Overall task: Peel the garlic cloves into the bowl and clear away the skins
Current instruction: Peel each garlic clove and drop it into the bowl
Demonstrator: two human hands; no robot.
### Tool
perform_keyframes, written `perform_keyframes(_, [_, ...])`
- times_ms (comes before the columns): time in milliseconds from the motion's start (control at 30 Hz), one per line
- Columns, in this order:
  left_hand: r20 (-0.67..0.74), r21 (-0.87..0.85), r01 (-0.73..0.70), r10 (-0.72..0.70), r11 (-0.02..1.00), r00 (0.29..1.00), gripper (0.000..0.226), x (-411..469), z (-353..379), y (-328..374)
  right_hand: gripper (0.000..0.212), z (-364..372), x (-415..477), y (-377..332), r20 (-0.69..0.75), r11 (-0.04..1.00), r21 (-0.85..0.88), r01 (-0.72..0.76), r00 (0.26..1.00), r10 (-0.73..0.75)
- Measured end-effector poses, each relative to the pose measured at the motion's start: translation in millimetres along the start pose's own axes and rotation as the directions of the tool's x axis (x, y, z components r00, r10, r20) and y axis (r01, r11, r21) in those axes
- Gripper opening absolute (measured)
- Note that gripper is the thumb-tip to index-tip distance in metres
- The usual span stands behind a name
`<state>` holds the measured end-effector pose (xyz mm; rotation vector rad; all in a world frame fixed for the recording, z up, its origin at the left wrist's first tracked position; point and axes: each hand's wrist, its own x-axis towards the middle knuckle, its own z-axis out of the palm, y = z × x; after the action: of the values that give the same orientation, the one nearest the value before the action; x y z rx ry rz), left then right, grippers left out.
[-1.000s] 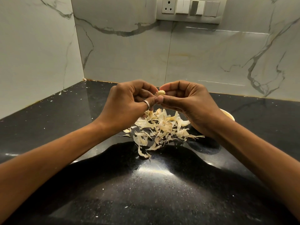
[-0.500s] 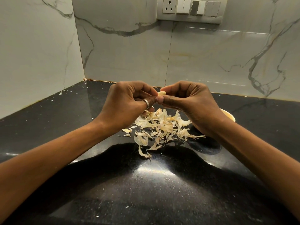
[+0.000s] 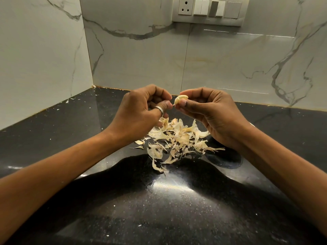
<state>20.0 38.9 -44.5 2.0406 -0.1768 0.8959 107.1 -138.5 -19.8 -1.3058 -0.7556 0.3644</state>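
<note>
My right hand (image 3: 210,114) pinches a pale garlic clove (image 3: 180,99) between thumb and fingers, held up above the counter. My left hand (image 3: 141,110), with a ring on the thumb, has its fingers curled. Its thumb and forefinger pinch a thin bit of skin at the clove's lower tip. Below both hands a pile of loose garlic skins (image 3: 177,138) lies on the black counter (image 3: 159,209). The bowl is hidden behind my right wrist.
Marble walls meet in a corner at the back left. A socket and switch panel (image 3: 207,11) sits high on the back wall. Small skin flecks (image 3: 70,99) are scattered along the counter's left and rear edges.
My hands have drawn slightly apart. More of the clove shows in my right hand, and my left thumb has pulled away from it to the left.
</note>
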Motion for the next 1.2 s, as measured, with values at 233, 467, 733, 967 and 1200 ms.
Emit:
perform_keyframes(233, [-0.023,0.072,-0.028,0.029,0.997,0.999,0.015,-3.1,2.9,0.8,0.023,4.1,0.6,1.3,-0.015,0.996,0.087,-0.037,0.999,0.038])
perform_keyframes(467, [-0.07,0.165,-0.058,0.07,0.985,0.995,0.008,-3.0,2.0,1.3,0.024,5.7,-0.1,4.0,0.0,1.0,-0.017,-0.023,1.0,0.023])
perform_keyframes(733, [-0.086,0.304,-0.133,0.166,0.943,0.982,0.012,-3.5,1.1,2.9,0.02,8.0,-1.3,3.6,0.007,0.999,0.001,-0.04,0.999,0.04])
perform_keyframes(967, [-0.049,0.338,-0.179,0.207,0.924,0.977,0.007,-3.0,-0.1,6.0,0.015,4.1,-2.4,-0.2,0.027,0.996,-0.061,-0.064,0.997,0.066])
perform_keyframes(1200, [-0.021,0.357,-0.225,0.248,0.906,0.968,0.008,-3.2,1.0,6.7,0.015,2.6,-2.4,-2.7,0.029,0.989,-0.131,-0.073,0.997,0.077])
